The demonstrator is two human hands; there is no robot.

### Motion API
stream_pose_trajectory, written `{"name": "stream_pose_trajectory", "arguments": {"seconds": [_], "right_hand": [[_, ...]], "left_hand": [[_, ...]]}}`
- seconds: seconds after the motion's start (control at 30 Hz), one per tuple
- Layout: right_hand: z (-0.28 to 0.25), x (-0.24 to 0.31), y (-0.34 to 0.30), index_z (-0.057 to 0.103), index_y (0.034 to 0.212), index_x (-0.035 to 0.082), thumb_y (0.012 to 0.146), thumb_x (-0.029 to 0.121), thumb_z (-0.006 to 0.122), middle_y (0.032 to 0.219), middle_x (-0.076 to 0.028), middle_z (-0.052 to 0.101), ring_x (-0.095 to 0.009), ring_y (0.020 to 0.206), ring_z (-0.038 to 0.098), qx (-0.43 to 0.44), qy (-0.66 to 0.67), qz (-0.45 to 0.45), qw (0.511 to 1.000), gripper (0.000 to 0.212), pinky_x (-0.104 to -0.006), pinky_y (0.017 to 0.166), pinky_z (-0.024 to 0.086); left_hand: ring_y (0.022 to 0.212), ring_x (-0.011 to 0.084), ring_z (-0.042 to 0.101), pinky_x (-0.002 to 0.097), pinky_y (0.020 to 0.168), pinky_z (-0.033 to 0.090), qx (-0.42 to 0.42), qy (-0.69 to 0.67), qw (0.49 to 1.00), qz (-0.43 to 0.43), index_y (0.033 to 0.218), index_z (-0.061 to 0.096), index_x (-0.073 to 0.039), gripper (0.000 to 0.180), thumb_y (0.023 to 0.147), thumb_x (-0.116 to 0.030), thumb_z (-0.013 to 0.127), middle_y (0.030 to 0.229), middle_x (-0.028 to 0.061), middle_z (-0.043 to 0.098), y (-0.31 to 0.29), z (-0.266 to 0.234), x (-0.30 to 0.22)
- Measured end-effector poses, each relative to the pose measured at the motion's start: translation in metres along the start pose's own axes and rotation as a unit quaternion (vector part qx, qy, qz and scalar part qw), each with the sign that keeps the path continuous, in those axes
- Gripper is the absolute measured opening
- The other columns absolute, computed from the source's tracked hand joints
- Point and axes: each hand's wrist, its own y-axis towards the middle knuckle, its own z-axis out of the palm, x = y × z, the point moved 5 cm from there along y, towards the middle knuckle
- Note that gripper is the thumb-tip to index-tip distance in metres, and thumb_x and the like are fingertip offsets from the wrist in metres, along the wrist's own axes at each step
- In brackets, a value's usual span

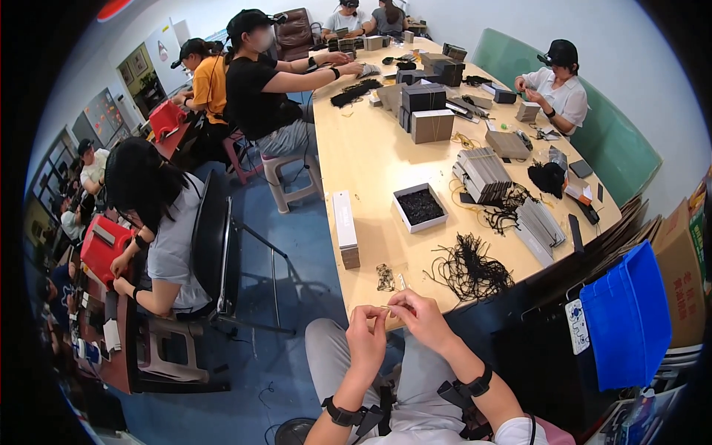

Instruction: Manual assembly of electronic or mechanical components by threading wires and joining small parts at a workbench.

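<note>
Above the table's near edge, my left hand (366,335) and my right hand (421,319) are close together. The fingertips of both are pinched on a small, thin, light-coloured piece (387,308), too small to name. Just beyond them lies a small heap of gold and dark bits (384,277), beside a clear plastic bag (401,281). A tangled pile of black cords (475,271) spreads to the right of my hands. Farther off stands an open white box (439,223) holding small black pieces, and a stack of long white cards (345,230) is at the left edge.
The wooden table (374,174) carries fanned grey card stacks (482,176), more cards (540,230) with black cords, and dark boxes (424,100). A blue bin (627,319) is at my right. Co-workers sit around the table, and one sits on a black chair (213,237) at left.
</note>
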Motion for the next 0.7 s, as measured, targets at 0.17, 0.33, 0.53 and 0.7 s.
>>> {"name": "stream_pose_trajectory", "arguments": {"seconds": [0.17,0.33,0.53,0.7], "right_hand": [[-0.004,-0.006,0.000,0.058,0.095,-0.003,0.090,0.006,0.060,0.080,-0.008,0.065,-0.011,0.072,0.062,0.018,0.072,0.014,0.997,0.011,-0.0250,0.066,0.049],[-0.006,-0.005,0.001,0.058,0.094,-0.003,0.090,0.006,0.059,0.081,-0.006,0.065,-0.010,0.073,0.061,0.032,0.092,0.008,0.995,0.010,-0.0247,0.067,0.050],[-0.029,0.001,0.001,0.061,0.095,-0.001,0.088,0.004,0.062,0.081,-0.005,0.065,-0.009,0.071,0.060,0.096,0.184,0.099,0.973,0.009,-0.0219,0.062,0.046],[-0.098,-0.007,0.000,0.064,0.097,-0.001,0.088,0.002,0.060,0.083,-0.008,0.066,-0.015,0.078,0.061,-0.015,0.512,-0.060,0.857,0.011,-0.0241,0.068,0.046]], "left_hand": [[0.075,0.0107,0.062,0.0227,0.068,0.048,-0.026,-0.126,0.990,-0.056,0.092,0.057,0.001,0.013,0.086,-0.005,0.066,0.083,0.0071,0.066,0.000,-0.001,-0.003],[0.074,0.0062,0.058,0.0194,0.064,0.045,0.033,-0.146,0.987,-0.057,0.094,0.062,0.002,0.011,0.089,-0.008,0.064,0.084,0.0032,0.065,0.000,0.007,0.009],[0.072,0.0126,0.058,0.0256,0.065,0.045,-0.054,-0.032,0.997,0.038,0.088,0.061,0.001,0.010,0.091,-0.008,0.059,0.082,0.0065,0.063,0.014,-0.007,-0.003],[0.075,0.0236,0.055,0.0325,0.066,0.044,-0.087,0.024,0.996,0.024,0.084,0.059,0.001,0.007,0.087,-0.005,0.060,0.080,0.0096,0.059,0.025,-0.036,0.007]]}}
